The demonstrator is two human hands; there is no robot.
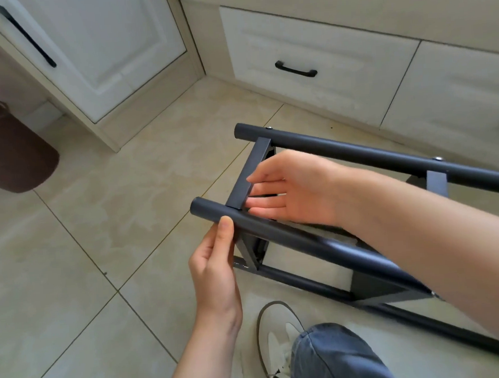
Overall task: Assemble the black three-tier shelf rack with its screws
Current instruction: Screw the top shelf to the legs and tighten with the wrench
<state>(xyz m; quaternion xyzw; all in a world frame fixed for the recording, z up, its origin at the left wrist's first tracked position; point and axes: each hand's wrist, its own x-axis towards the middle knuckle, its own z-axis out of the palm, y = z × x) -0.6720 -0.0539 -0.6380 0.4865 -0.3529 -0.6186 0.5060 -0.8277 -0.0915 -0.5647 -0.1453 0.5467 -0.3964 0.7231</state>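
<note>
Left hand grips the rack tube; right hand fingers seemingly touch its crossbar.

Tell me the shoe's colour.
Off-white shoe with white laces, seen in the head view.

The rack runs out past the right edge beyond the right hand, whose fingertips hide behind the crossbar, and the left hand's fingers curl unseen beneath the tube.
</note>
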